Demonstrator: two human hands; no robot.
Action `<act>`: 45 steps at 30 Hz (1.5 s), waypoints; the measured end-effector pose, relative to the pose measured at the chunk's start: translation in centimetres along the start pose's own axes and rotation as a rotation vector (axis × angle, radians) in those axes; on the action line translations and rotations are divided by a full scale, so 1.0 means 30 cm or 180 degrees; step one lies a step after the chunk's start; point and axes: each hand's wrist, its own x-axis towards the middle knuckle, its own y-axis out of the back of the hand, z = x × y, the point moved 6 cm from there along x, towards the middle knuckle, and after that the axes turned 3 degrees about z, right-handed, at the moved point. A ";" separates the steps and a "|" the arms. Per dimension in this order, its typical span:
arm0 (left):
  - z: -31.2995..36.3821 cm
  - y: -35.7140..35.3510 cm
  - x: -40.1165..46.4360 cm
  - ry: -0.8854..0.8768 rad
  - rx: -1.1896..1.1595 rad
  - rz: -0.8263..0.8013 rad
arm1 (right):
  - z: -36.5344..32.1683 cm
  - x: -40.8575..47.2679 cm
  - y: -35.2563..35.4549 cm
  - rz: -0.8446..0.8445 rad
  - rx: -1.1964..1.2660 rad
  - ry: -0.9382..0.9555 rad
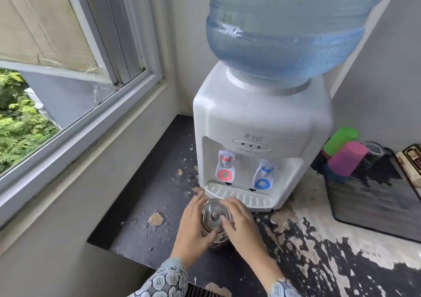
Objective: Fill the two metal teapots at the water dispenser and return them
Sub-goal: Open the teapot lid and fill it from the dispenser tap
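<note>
Before the dispenser (257, 137) | left hand (193, 230), right hand (241, 224) | both grips wrapped around teapot (213, 214)

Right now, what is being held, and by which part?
The teapot, lid on: left hand and right hand grip opposite sides of its body.
</note>
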 end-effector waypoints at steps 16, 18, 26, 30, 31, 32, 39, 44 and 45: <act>-0.035 -0.071 0.026 0.0365 0.0227 -0.0489 | -0.018 0.044 -0.086 -0.0343 -0.1092 -0.0008; -0.032 -0.067 0.027 0.0345 0.0195 -0.0422 | -0.013 0.043 -0.086 -0.0313 -0.1194 -0.0022; -0.033 -0.070 0.032 0.0398 0.0116 -0.0415 | -0.016 0.052 -0.104 -0.0462 -0.0866 -0.0105; -0.026 -0.065 0.042 0.0439 -0.0050 -0.0370 | -0.014 0.059 -0.105 -0.0367 -0.0883 0.0005; -0.024 -0.064 0.043 0.0460 -0.0108 -0.0350 | -0.010 0.058 -0.106 -0.0350 -0.0884 0.0028; -0.024 -0.064 0.044 0.0478 -0.0155 -0.0344 | -0.009 0.058 -0.105 -0.0323 -0.0869 0.0049; -0.035 -0.067 0.049 0.0600 -0.0281 -0.0355 | -0.014 0.057 -0.092 -0.0474 -0.0702 0.0154; -0.045 -0.066 0.049 0.0714 -0.0399 -0.0329 | -0.020 0.049 -0.092 -0.0291 -0.0649 0.0230; -0.044 -0.066 0.051 0.0701 -0.0409 -0.0327 | -0.019 0.050 -0.090 -0.0264 -0.0618 0.0212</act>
